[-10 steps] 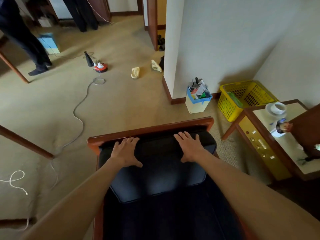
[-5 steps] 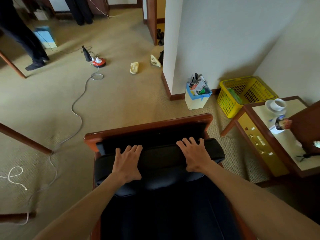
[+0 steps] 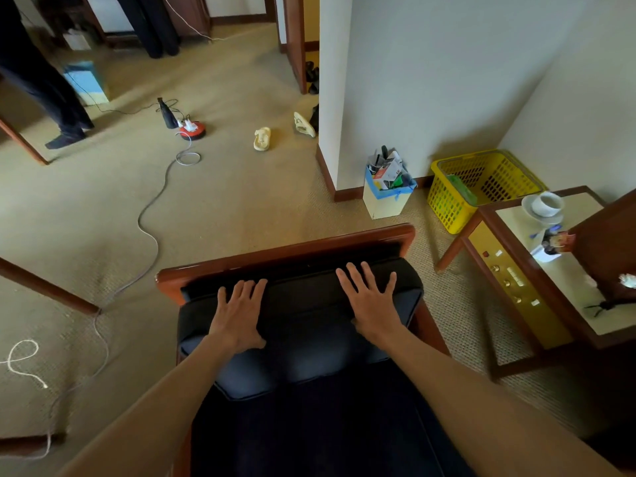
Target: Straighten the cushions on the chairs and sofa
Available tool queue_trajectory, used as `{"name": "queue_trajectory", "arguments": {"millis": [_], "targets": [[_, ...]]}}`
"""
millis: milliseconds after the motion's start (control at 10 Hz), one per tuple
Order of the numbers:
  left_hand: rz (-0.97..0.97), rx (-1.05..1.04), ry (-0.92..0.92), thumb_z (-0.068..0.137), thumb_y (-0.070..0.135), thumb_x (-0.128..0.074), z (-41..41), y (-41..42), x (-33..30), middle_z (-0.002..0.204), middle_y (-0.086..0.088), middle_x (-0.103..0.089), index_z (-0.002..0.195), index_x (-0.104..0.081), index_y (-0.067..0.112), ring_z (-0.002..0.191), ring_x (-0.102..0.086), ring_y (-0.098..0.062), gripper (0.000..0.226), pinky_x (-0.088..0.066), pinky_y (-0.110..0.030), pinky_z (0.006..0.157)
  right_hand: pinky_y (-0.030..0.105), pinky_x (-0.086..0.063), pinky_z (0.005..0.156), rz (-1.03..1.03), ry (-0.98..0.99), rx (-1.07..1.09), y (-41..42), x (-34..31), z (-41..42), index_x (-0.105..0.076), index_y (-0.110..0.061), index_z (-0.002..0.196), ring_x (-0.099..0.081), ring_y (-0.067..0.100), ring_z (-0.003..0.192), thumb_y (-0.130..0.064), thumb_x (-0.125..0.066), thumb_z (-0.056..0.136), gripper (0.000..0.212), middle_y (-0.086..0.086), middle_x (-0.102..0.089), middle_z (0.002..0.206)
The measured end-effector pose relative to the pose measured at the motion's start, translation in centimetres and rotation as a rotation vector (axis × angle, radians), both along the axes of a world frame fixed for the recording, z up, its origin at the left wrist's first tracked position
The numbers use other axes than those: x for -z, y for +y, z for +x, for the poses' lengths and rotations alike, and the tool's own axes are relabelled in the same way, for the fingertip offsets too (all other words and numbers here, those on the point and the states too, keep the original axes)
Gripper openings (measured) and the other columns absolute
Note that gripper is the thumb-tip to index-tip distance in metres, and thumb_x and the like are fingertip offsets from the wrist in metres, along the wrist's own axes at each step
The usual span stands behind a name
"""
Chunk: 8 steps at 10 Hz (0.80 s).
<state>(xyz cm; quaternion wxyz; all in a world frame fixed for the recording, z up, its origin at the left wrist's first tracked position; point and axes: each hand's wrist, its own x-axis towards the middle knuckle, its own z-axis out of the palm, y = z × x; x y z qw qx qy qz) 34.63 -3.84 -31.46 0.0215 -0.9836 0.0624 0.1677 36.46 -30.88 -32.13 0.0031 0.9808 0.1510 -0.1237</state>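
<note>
Our 2 hands flat on the cushion

We press our left hand (image 3: 237, 320) and right hand (image 3: 373, 304), fingers straight and spread, on the cushion (image 3: 303, 325), which leans against the chair (image 3: 285, 254) back; beyond the chair, a basket (image 3: 481, 187).

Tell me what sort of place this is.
Probably a hotel room or guest suite: carpeted floor, a wooden armchair with dark cushions, and a bedside console with built-in switches and dials, holding a cup and saucer.
</note>
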Motion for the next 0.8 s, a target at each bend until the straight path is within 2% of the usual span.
{"name": "queue_trajectory", "arguments": {"millis": [200, 400, 500, 600, 700, 800], "targets": [[0.032, -0.042, 0.046, 0.063, 0.049, -0.084, 1.2, -0.8, -0.2, 0.159, -0.011, -0.014, 0.154, 0.005, 0.016, 0.149, -0.007, -0.031, 0.132, -0.008, -0.061, 0.116, 0.078, 0.001, 0.106, 0.029, 0.07, -0.015, -0.2, -0.4, 1.6, 0.009, -0.023, 0.156, 0.016, 0.033, 0.151, -0.008, -0.071, 0.085, 0.109, 0.005, 0.01, 0.166], [-0.031, -0.083, 0.088, 0.073, 0.045, -0.079, 0.5, -1.5, -2.0, 0.162, -0.011, -0.008, 0.155, 0.001, 0.016, 0.15, 0.001, -0.03, 0.118, -0.008, -0.06, 0.118, 0.076, -0.001, 0.109, 0.003, 0.211, 0.017, 0.1, -2.8, 1.5, 0.004, -0.022, 0.157, 0.016, 0.035, 0.151, -0.012, -0.075, 0.081, 0.11, 0.007, 0.014, 0.165], [-0.098, -0.093, 0.084, 0.075, 0.052, -0.074, 0.2, -2.4, -4.7, 0.162, -0.008, -0.012, 0.155, -0.009, 0.016, 0.15, -0.001, -0.028, 0.109, -0.005, -0.06, 0.118, 0.074, -0.005, 0.112, -0.004, 0.227, 0.07, 0.5, -5.7, 0.8, -0.014, -0.016, 0.156, 0.004, 0.037, 0.151, -0.017, -0.072, 0.085, 0.092, 0.012, 0.0, 0.165], [-0.202, -0.134, 0.043, 0.074, 0.057, -0.072, -0.9, -3.9, -9.9, 0.155, -0.006, -0.031, 0.152, -0.025, 0.017, 0.146, -0.02, -0.026, 0.1, -0.012, -0.059, 0.116, 0.071, -0.018, 0.113, 0.097, 0.191, 0.114, 0.7, -10.6, -1.1, -0.045, -0.014, 0.142, -0.031, 0.034, 0.141, -0.019, -0.069, 0.085, 0.062, 0.011, -0.037, 0.146], [-0.401, -0.181, -0.126, 0.074, 0.049, -0.074, -2.8, -5.4, -16.8, 0.14, -0.004, -0.053, 0.14, -0.048, 0.018, 0.129, -0.048, -0.024, 0.077, -0.034, -0.048, 0.108, 0.055, -0.041, 0.105, 0.311, 0.063, 0.172, 0.7, -16.7, -3.5, -0.057, -0.019, 0.133, -0.054, 0.027, 0.122, -0.027, -0.071, 0.083, 0.052, 0.006, -0.057, 0.132], [-0.697, -0.212, -0.308, 0.074, 0.041, -0.08, -6.2, -6.1, -23.2, 0.121, 0.0, -0.066, 0.125, -0.062, 0.014, 0.11, -0.061, -0.019, 0.059, -0.044, -0.031, 0.091, 0.035, -0.051, 0.091, 0.598, -0.108, 0.185, 0.8, -22.1, -6.9, -0.064, -0.021, 0.123, -0.064, 0.022, 0.107, -0.033, -0.072, 0.081, 0.045, 0.002, -0.068, 0.119]]}}
